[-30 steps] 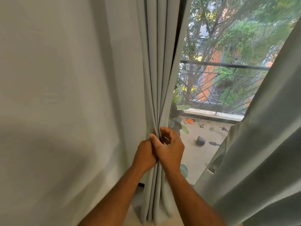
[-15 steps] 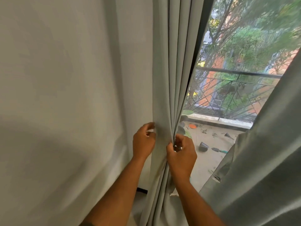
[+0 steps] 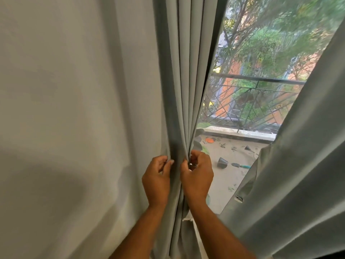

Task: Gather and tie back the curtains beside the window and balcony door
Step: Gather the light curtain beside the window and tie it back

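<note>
A grey-green curtain (image 3: 183, 75) hangs bunched in vertical pleats left of the glass. My left hand (image 3: 155, 181) grips the left side of the bunch at about waist height, fingers curled round its edge. My right hand (image 3: 197, 174) pinches the right-hand pleats beside the glass, thumb and fingers closed on the cloth. The two hands are a few centimetres apart with pleats between them. A second curtain (image 3: 302, 165) of the same cloth slants across the right side. No tie-back is visible.
A plain pale wall (image 3: 65, 118) fills the left half. Through the glass lies a balcony floor (image 3: 229, 174) with a small dark pot (image 3: 222, 162), a trowel and scattered bits, bounded by a metal railing (image 3: 257, 101) with trees beyond.
The hands, pressed together a second ago, parted and have drawn closer again, squeezing the pleats into a narrower bunch. The view has shifted slightly toward the curtain.
</note>
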